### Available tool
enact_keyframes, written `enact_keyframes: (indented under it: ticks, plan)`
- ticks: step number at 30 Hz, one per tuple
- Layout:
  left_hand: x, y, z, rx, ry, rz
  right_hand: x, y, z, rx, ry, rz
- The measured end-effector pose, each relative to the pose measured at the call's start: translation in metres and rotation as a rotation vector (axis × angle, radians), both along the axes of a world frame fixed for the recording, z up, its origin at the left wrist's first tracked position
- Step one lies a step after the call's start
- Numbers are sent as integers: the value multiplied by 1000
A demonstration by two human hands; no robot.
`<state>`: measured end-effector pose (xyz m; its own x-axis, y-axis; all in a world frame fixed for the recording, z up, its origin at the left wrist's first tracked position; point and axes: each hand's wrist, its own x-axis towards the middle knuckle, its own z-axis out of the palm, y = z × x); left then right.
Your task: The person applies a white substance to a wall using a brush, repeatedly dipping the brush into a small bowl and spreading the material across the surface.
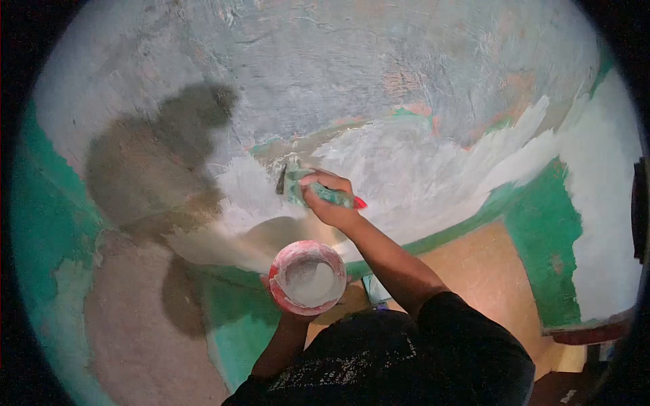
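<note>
My right hand [331,194] is closed around the handle of a paintbrush [295,185], whose green, paint-smeared handle ends in a red tip. The dark bristles point left and lie against the wall [325,61], beside a wet-looking band of white paint [413,162]. Lower down, my left hand [265,279] grips a red bowl [276,287] from beneath and around its sides, mostly hidden by it. White paint [311,283] fills part of the bowl, and its rim is smeared with white.
Green patches [545,216] and a tan area [474,271] border the white band. Shadows [149,162] fall on the wall at left. A dark object [640,210] stands at the right edge, with a dark red ledge [589,333] below. A small pale-blue item [376,289] shows beside my right forearm.
</note>
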<state>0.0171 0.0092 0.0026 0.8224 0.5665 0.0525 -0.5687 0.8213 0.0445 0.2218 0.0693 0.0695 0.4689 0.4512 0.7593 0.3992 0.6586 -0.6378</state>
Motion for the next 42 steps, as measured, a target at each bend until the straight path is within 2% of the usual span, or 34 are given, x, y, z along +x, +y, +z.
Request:
enact_keyframes:
  ticks: [2,4,6,9,10,11,13,14,16,18,19,21,23,24,27,30,32,34,37,38,39,40,42]
  plan:
    - [-1,11,-8,157,-128,-151,10,-11,-2,-64,86,-12]
    - [-3,18,-9,269,-182,-230,25,-23,6,35,89,-488]
    - [-8,23,-6,338,-155,-246,36,-22,16,228,442,-503]
    - [-15,17,-2,512,-20,-7,25,-10,15,-292,313,-484]
    - [-17,16,0,547,13,30,13,5,2,-59,141,-382]
    - [-19,16,3,555,26,7,2,21,-8,67,144,-307]
    - [-14,13,5,430,-118,-8,-9,18,-2,-13,143,-64]
    - [-7,8,4,295,-271,-2,-8,13,-2,-10,134,-58]
    - [-8,10,5,201,-346,-86,2,0,0,9,113,-50]
    - [-17,22,4,281,-197,-244,18,-21,8,-75,198,-332]
    - [-17,21,2,280,-191,-194,29,-22,7,94,452,-250]
    - [-18,20,-1,275,-173,-90,35,-12,8,147,544,-269]
    - [-26,23,-10,253,-89,-78,30,-4,8,-78,215,-484]
    - [-28,23,-13,240,-47,-79,16,6,8,-155,217,-432]
    - [-23,19,-18,181,-89,-12,-14,12,14,-111,134,-125]
    - [-28,25,-23,213,9,-5,-10,0,8,25,73,-180]
    - [-29,28,-23,227,18,3,11,-11,-7,17,160,-363]
    - [-33,31,-24,233,-30,-18,26,-20,-1,167,325,-425]
    - [-39,31,-21,257,-134,-98,30,1,-18,-82,198,-521]
    - [-37,29,-14,261,-172,-106,12,8,-22,-239,52,-593]
    - [-37,32,-16,275,-170,-108,-3,18,-35,-85,74,-413]
    - [-37,35,-18,290,-167,-110,-14,22,-31,-12,-88,-404]
    - [-44,45,-35,329,-76,-100,-27,15,-27,-125,-115,-232]
